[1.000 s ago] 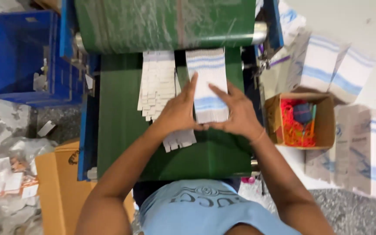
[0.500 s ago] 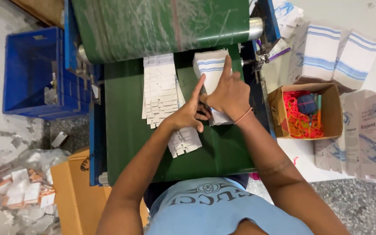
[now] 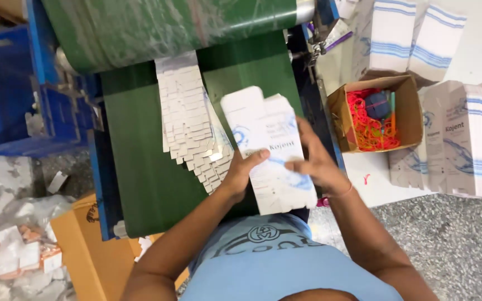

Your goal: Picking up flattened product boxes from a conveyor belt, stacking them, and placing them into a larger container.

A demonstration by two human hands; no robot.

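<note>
Cartons (image 3: 269, 150), flattened white ones in a stack, were held between both hands above the green belt (image 3: 146, 167), long axis running away from the body. Left hand (image 3: 241, 173) fingers were curled around the near-left edge; right hand (image 3: 316, 164) fingers were pressed along the right side.

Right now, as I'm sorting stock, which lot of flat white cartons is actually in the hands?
The stack of flat cartons over the green belt, gripped by left hand and right hand; the others lie overlapped on the belt or stacked at right.
</note>
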